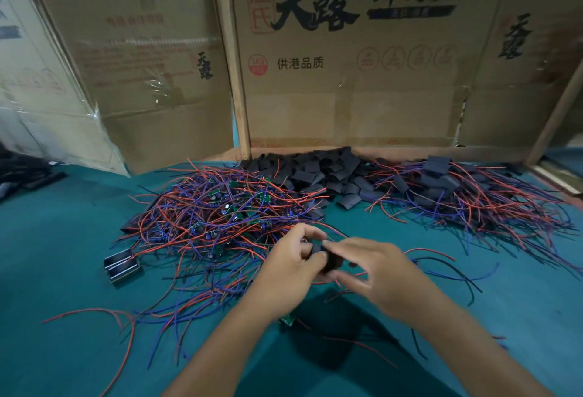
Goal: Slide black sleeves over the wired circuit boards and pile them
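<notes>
Head view: fingers of the left hand [291, 259] and right hand [375, 269] curl in from both sides and pinch one black sleeve [326, 259] between them, low over the green table [63, 254]. Red and blue wires trail from it. Beyond lie unsleeved circuit boards [220, 207] left, loose sleeves [315, 169] centre, the sleeved pile [457, 188] right, before cardboard boxes [347, 97].

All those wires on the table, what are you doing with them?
A person's left hand and right hand together hold one black sleeve, pinched in the fingers, above the green table. On the left lies a pile of bare wired circuit boards, at the back a heap of empty sleeves, and on the right a pile of sleeved boards.
</notes>
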